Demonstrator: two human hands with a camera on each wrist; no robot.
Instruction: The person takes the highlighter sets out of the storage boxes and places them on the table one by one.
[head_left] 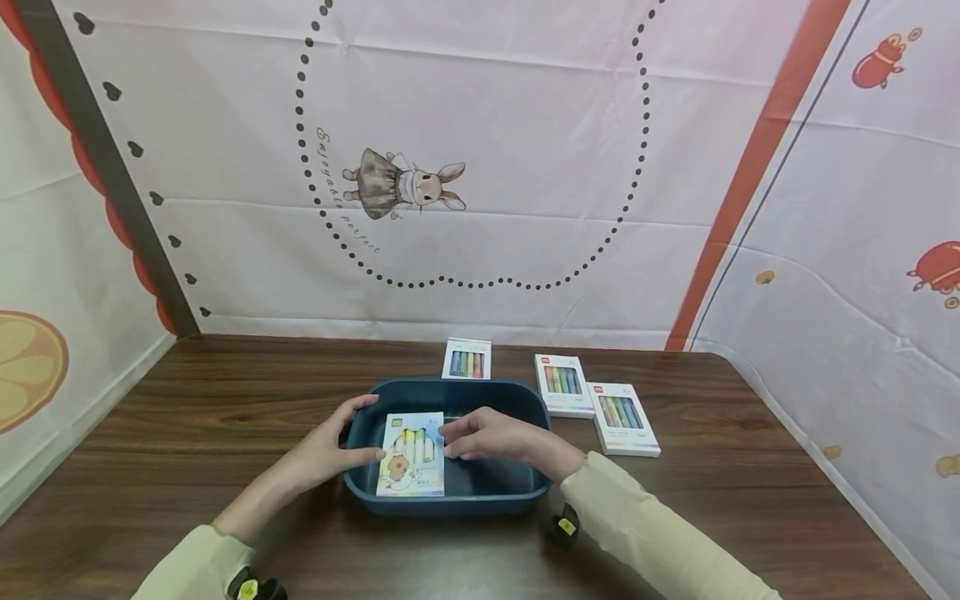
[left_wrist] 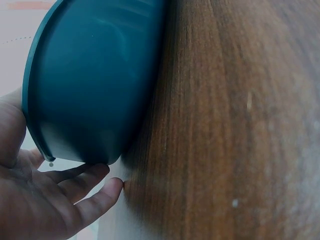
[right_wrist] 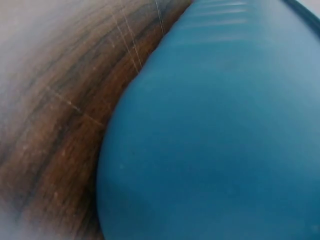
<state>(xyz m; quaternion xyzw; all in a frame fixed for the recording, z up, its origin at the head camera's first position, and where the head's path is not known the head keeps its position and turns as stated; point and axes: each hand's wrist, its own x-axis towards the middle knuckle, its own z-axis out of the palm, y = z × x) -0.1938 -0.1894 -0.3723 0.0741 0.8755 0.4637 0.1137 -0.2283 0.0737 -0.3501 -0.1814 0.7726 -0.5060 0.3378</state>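
Note:
A dark blue plastic bin (head_left: 487,505) sits on the table. Inside its left half lies a white box of coloured sticks (head_left: 411,479), its front with a cartoon print facing up. My left hand (head_left: 330,450) holds the bin's left end, thumb reaching over the rim to the box's left edge. Seen from the left wrist, the fingers (left_wrist: 97,200) lie along the bin's outer wall (left_wrist: 90,85). With bent fingers and thumb, my right hand (head_left: 487,435) pinches the box's right edge inside the bin. In the right wrist view only the bin's outer side (right_wrist: 210,135) and the table show.
Behind the bin lies another box of coloured sticks (head_left: 467,358), partly hidden by the rim. To the right, two similar boxes lie close together, one farther back (head_left: 566,400) and one nearer (head_left: 628,437). A printed cloth (head_left: 525,167) hangs along the table's back edge.

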